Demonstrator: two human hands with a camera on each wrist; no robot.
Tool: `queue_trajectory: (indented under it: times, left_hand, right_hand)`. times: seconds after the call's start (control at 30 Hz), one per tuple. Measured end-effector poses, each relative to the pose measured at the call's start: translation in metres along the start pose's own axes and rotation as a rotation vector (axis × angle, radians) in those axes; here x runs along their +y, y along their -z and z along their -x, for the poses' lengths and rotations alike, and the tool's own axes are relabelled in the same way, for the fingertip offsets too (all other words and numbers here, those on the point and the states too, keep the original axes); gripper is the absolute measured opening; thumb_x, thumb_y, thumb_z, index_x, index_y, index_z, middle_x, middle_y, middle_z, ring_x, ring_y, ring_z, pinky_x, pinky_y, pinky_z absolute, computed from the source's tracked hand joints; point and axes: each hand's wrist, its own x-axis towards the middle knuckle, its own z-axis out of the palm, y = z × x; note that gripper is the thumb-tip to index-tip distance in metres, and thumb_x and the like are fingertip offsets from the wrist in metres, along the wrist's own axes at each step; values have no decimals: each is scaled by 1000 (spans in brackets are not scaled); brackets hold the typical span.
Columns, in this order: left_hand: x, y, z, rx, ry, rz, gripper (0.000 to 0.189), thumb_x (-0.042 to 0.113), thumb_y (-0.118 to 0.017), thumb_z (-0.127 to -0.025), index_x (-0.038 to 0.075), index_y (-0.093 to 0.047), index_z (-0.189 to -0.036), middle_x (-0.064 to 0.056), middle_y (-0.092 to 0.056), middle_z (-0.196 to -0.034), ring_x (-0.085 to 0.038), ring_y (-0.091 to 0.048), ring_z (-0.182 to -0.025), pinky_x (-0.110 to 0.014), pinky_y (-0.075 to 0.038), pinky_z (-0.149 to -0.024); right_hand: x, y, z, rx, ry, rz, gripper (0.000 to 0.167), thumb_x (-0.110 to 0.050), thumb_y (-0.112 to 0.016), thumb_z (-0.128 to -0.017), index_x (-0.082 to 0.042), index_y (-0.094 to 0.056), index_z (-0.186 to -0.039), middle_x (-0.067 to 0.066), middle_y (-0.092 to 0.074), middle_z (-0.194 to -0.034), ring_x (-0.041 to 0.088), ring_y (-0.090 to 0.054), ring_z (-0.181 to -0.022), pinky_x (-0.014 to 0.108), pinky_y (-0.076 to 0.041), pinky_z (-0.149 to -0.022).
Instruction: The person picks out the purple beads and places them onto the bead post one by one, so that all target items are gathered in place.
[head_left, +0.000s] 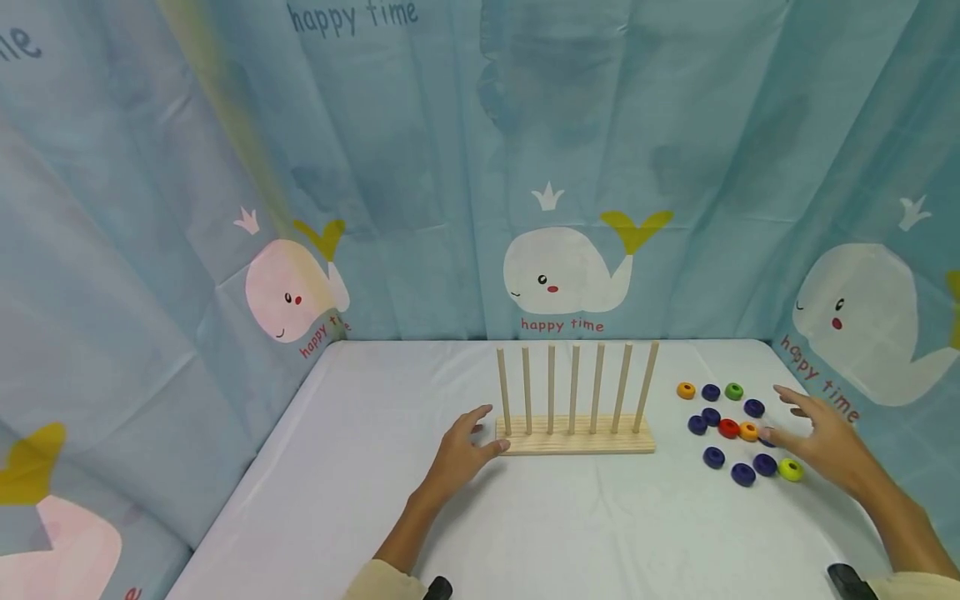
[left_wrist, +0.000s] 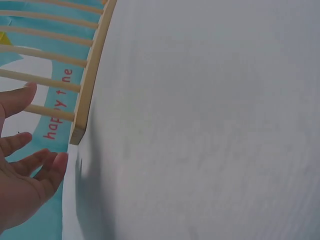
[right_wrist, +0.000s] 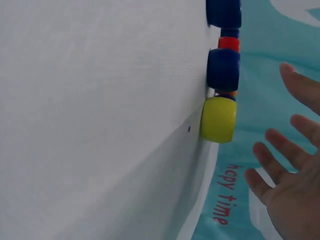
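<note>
A wooden rack (head_left: pixel 577 446) with a flat base and a row of several upright pegs (head_left: pixel 573 387) stands on the table. My left hand (head_left: pixel 459 454) is at the rack's left end, fingers spread and holding nothing; whether the thumb touches the base I cannot tell. The left wrist view shows that hand (left_wrist: pixel 25 185) beside the end of the base (left_wrist: pixel 86 95). Over the right edge of a group of beads, my right hand (head_left: pixel 828 437) hovers with spread fingers, empty. Near it lie a yellow-green bead (head_left: pixel 791 470), an orange bead (head_left: pixel 748 431) and a dark blue bead (head_left: pixel 765 465).
Other loose beads lie right of the rack: a red bead (head_left: pixel 728 428), a green bead (head_left: pixel 734 391), another orange bead (head_left: pixel 686 390) and several dark blue ones. A white cloth (head_left: pixel 315 492) covers the table. Blue curtains (head_left: pixel 420 167) printed with whales hang behind and at the sides.
</note>
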Motion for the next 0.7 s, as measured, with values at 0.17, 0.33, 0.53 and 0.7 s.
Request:
queue_trajectory:
  times: [0.17, 0.33, 0.53, 0.7]
  left_hand:
    - [-1, -6, 2, -17, 30, 75, 70, 38, -74, -85, 20, -44, -146, -4, -42, -147, -29, -47, -128, -52, -48, -95]
    - [-4, -14, 0, -18, 48, 107, 71, 37, -74, -85, 17, -44, -146, -6, -44, -148, -30, -47, -129, -52, -48, -96]
    - [-6, -18, -2, -17, 30, 118, 71, 36, -75, -85, 14, -44, -145, -12, -51, -141, -31, -51, -125, -48, -50, -94]
    - [-5, -19, -3, -12, 30, 117, 71, 33, -76, -85, 14, -45, -145, -11, -53, -138, -29, -52, -124, -46, -50, -96]
  right_hand:
    - [5, -1, 4, -46, -36, 2, 88, -46, -69, -88, 5, -30, -147, 39, -38, -135, 60, -38, -113, 74, -41, -73]
    - [9, -2, 4, -73, -46, 10, 84, -47, -68, -87, 7, -37, -143, 38, -41, -134, 60, -41, -113, 70, -47, -74]
    - [15, -3, 2, -115, -43, 14, 77, -42, -70, -87, 8, -42, -139, 37, -45, -132, 58, -46, -112, 65, -51, -74]
    - [18, -2, 1, -155, -48, 17, 69, -32, -73, -86, 8, -46, -136, 36, -52, -124, 55, -52, -107, 61, -53, -74]
